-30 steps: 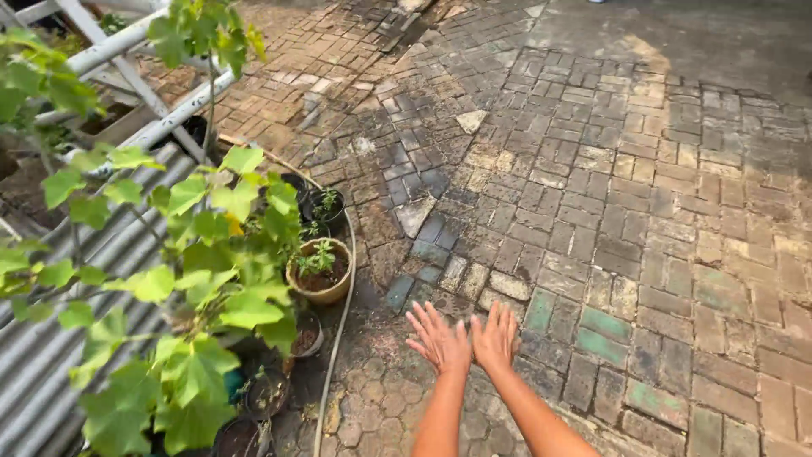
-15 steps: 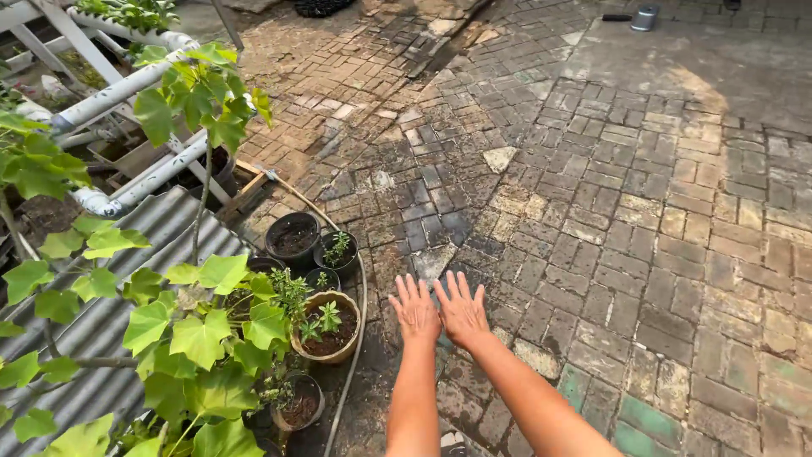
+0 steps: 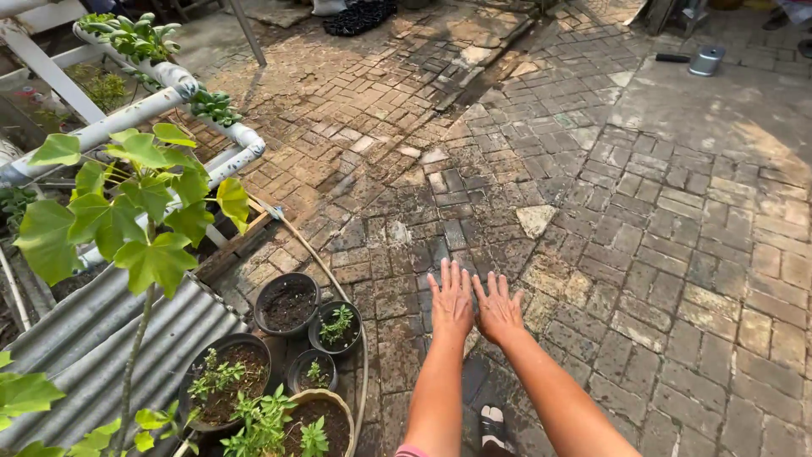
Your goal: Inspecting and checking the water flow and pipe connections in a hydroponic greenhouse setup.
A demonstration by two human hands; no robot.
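My left hand (image 3: 452,300) and my right hand (image 3: 499,306) are stretched out side by side in front of me, palms down, fingers spread, thumbs nearly touching. Neither holds anything. Both hover above the wet brick paving (image 3: 592,220). Nearest to my left hand, down and to the left, stand black plant pots: one with bare soil (image 3: 288,303) and a smaller one with a green seedling (image 3: 336,326). My foot in a dark shoe (image 3: 492,426) shows between my forearms.
A leafy young plant (image 3: 135,211) rises at the left over corrugated metal sheeting (image 3: 93,347). White pipes with small plants (image 3: 169,93) run along the back left. More pots (image 3: 224,381) and a hose (image 3: 334,275) lie near the sheeting. A metal can (image 3: 705,60) stands far right.
The view has tilted upward and shifted, so more of the paving and the white pipes shows. My hands stay together, stretched out with fingers spread, holding nothing.
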